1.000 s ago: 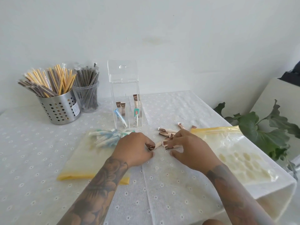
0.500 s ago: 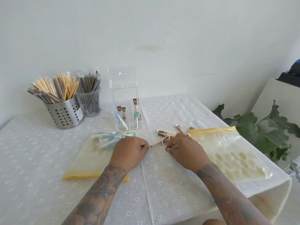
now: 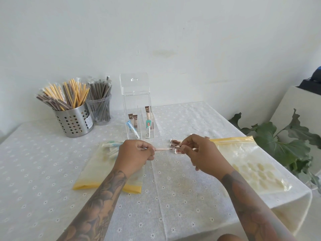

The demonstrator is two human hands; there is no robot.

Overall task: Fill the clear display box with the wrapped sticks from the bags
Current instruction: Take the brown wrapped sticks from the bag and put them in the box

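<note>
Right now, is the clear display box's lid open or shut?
Open. The lid stands upright behind the clear display box, leaving its top uncovered; only a few wrapped sticks stand inside.

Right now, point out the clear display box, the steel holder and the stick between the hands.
clear display box (image 3: 134, 85): head view, raised lid.
steel holder (image 3: 73, 121): head view, perforated wall.
pink stick (image 3: 164, 149): head view, middle of the wrapper.

Two tattooed forearms rising from the lower frame, left hand (image 3: 134, 154) and right hand (image 3: 202, 154) at centre, fingers curled, thumbs and fingertips pinching inward toward each other
</note>
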